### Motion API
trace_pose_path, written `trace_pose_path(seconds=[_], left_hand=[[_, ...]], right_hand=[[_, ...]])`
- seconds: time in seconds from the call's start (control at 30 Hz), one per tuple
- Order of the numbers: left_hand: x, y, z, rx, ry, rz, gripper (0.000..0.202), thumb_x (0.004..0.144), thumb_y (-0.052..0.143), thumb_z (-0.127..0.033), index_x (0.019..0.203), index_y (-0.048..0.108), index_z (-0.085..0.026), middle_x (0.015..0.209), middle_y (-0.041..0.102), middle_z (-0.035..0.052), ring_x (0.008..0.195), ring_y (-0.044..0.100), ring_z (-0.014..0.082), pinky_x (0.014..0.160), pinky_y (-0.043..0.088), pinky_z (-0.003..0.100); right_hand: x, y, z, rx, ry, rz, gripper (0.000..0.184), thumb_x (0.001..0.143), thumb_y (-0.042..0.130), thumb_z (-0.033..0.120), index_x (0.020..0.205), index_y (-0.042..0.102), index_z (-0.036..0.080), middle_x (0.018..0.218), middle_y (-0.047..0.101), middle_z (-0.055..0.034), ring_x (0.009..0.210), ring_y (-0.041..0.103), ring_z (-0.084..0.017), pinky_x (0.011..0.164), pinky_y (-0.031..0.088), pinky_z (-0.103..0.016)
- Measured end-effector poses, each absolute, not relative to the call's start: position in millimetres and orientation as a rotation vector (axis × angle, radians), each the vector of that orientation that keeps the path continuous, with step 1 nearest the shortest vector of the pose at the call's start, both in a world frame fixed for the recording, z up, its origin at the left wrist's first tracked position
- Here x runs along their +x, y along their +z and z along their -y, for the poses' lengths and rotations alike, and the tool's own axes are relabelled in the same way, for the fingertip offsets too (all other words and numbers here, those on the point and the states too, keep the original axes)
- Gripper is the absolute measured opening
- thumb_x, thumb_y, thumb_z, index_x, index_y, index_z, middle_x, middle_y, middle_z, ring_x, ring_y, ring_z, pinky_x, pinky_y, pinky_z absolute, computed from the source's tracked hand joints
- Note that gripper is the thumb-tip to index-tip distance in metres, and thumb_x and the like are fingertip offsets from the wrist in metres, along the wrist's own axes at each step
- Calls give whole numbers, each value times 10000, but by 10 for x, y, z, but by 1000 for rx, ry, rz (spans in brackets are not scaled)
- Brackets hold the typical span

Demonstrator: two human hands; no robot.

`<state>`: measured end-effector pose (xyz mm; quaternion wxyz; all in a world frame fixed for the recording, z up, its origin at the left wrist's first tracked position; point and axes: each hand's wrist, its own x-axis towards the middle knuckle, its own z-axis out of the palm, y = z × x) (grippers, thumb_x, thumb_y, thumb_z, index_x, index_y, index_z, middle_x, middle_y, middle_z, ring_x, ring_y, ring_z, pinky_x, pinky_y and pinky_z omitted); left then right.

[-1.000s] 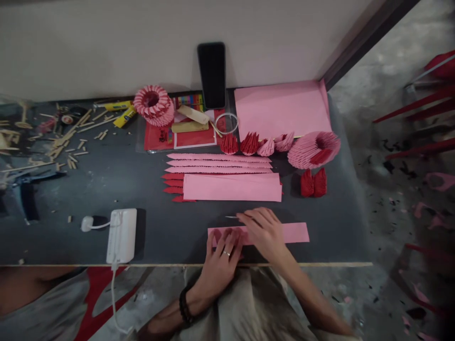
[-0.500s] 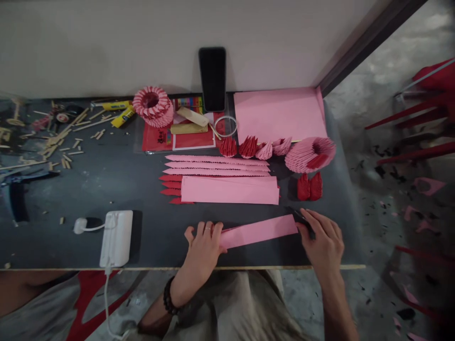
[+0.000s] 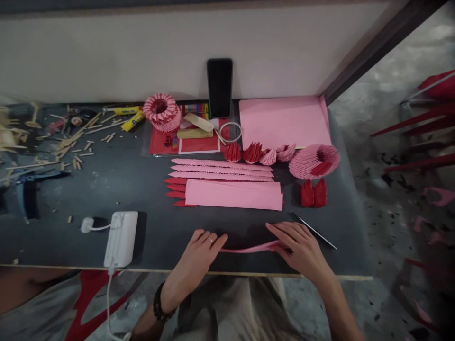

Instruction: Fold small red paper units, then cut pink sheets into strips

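Observation:
My left hand [image 3: 201,246] and my right hand [image 3: 296,246] each pinch one end of a pink paper strip [image 3: 249,249]. The strip hangs edge-on between them, just above the dark table [image 3: 117,189] near its front edge. A thin knife blade [image 3: 314,230] lies on the table just right of my right hand, apart from it. Behind the strip lies a stack of pink paper strips [image 3: 232,194] over red pointed strips [image 3: 174,187].
A white power bank [image 3: 121,238] with cable lies at the left front. Folded pink and red paper pieces [image 3: 313,161], pink sheets [image 3: 282,123], a phone [image 3: 219,87] against the wall and scattered wooden sticks [image 3: 71,147] fill the back. The table ends at right.
My right hand let go of the knife blade, which now lies on the table, and took the strip's right end. The strip is lifted and turned edge-on between both hands.

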<state>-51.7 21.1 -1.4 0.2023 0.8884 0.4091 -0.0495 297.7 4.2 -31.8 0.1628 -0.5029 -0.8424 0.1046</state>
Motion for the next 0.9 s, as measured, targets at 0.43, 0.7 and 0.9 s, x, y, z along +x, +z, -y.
trace_pose_path(seconds=[0.43,0.7,0.9], left_hand=[[-694,55,-732,2816,649,-1370,322,1004,592,-33,1189,755,-242,1104,816,27,1052,710,212,1042,456,427],[-600,-71,-960,2788,353,-1637,528,1006,526,-36,1490,641,-214,1444,741,119,1347,659,304,1162,422,512],[-695,-79,-661,2651,406,-1551,518,1028,570,-88,1518,613,-247,1471,730,96,1355,671,279,1162,439,469]], right_hand=[[2750,-99,-372,-1422,-136,2165,472,944,735,122,1303,746,427,1127,849,68,1004,814,-220,966,562,-412],[2393,-290,-638,-1516,-253,2222,377,954,728,169,1288,744,341,1300,807,43,1195,763,-203,1068,498,-376],[3033,-11,-774,-1657,-140,1967,375,950,711,234,1299,745,366,1260,822,-8,1166,775,-245,1054,541,-427]])
